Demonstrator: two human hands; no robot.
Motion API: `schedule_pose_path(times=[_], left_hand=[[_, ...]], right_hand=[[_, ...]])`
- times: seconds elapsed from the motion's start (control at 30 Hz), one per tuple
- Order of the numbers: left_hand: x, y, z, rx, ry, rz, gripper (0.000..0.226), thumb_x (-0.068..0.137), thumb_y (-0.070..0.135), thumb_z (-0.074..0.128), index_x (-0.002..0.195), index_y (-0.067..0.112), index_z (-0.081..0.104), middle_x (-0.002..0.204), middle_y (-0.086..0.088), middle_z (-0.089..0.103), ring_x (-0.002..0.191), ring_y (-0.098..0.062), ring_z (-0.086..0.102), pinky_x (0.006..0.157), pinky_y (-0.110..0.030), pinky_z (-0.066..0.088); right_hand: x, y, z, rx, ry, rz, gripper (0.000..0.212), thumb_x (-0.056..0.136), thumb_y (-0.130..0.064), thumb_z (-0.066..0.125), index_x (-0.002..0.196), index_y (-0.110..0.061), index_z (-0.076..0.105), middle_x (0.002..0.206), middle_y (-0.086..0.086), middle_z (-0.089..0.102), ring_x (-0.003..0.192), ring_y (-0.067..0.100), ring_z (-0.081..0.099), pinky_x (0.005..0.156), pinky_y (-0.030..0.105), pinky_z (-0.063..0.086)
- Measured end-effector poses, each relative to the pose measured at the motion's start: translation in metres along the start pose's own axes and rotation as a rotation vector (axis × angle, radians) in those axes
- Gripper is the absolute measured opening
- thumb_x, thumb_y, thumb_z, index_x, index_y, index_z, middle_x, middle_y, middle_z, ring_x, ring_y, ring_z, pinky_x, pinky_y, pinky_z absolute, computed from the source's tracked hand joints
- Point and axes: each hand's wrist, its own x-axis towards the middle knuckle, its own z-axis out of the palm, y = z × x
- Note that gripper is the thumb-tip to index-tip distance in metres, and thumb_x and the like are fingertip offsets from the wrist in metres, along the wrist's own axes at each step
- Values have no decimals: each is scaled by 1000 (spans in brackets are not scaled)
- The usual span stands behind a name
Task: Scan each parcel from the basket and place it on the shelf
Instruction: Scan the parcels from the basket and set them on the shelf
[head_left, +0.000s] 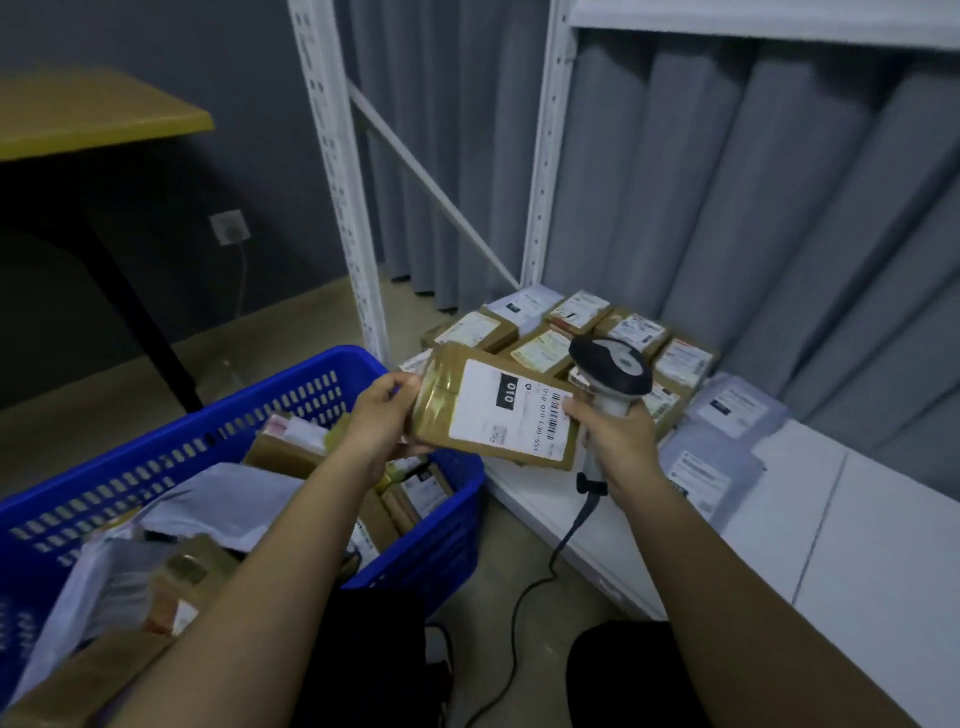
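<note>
Your left hand (382, 415) grips the left end of a brown cardboard parcel (498, 410), fingers curled round it, holding it above the far corner of the blue basket (249, 415), white label up. Your right hand (618, 441) is wrapped round the handle of the barcode scanner (613, 366), its thumb touching the label's right edge. More parcels (587, 327) lie on the white shelf's (810, 525) bottom board, just beyond.

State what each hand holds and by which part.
The left hand grips the brown parcel by its left end. The right hand grips the scanner by its handle, a fingertip touching the parcel's label.
</note>
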Motion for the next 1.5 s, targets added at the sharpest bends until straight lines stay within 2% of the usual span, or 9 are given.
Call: schedule_pose_path(times=[0.17,0.33,0.67,0.83,0.93,1.03,1.2,1.37,1.5], left_hand=[[-23,-2,15,149,-256,-36,58,89,70,26,132,33,41,124,1,54,113,-23,54,96,-46,47],[-21,-1,13,103,-210,23,54,88,61,43,133,31,40,121,-2,53,103,-19,56,95,-48,48],[-20,-8,26,-527,-331,-204,44,90,51,46,124,25,57,118,-9,67,111,-34,61,88,-59,48],[-22,-15,37,-382,-469,-178,61,79,34,64,137,33,45,126,-6,63,112,-32,61,109,-64,21],[-22,-13,34,-231,-495,-188,56,81,52,56,133,30,50,124,-3,65,113,-27,60,112,-58,25],[-22,-13,31,42,-427,-168,64,67,66,62,119,28,55,118,-1,65,111,-22,60,103,-43,43],[-10,-25,30,96,-199,-130,48,78,39,72,116,17,53,112,-6,64,100,-22,64,87,-36,54],[6,-40,21,38,-33,-70,50,82,18,73,122,17,45,121,-6,58,102,-24,62,88,-42,54],[13,-46,16,-5,29,-46,61,84,14,70,136,12,39,128,-6,52,104,-24,58,69,-31,52]], right_hand=[[10,-5,-7,-69,28,-39,29,79,-6,75,106,-4,64,92,8,69,68,18,60,64,30,49],[9,-8,-10,-6,-31,-69,16,79,-6,75,93,-11,67,86,0,70,70,10,64,63,24,50],[-3,-8,2,149,37,-48,51,76,-16,81,121,-13,58,109,1,68,95,16,64,81,29,52],[-6,-7,12,263,37,-15,51,76,-10,79,123,-9,58,113,4,69,92,12,68,63,20,56],[-4,-5,12,163,-8,-57,52,76,-12,80,122,-10,58,112,3,69,92,12,67,64,19,55],[-8,-5,10,-19,-103,-137,43,77,-13,79,114,-14,56,104,-5,65,91,8,63,70,16,52],[-10,-6,10,-221,-209,-191,41,81,-20,76,115,-22,54,105,-8,59,100,10,56,85,26,46],[-9,-4,2,-253,-349,49,31,84,-25,73,104,-2,66,71,4,63,63,12,58,57,22,51],[-18,-11,-2,-319,-467,44,21,79,-18,78,87,-3,65,65,6,58,58,13,52,55,24,45]])
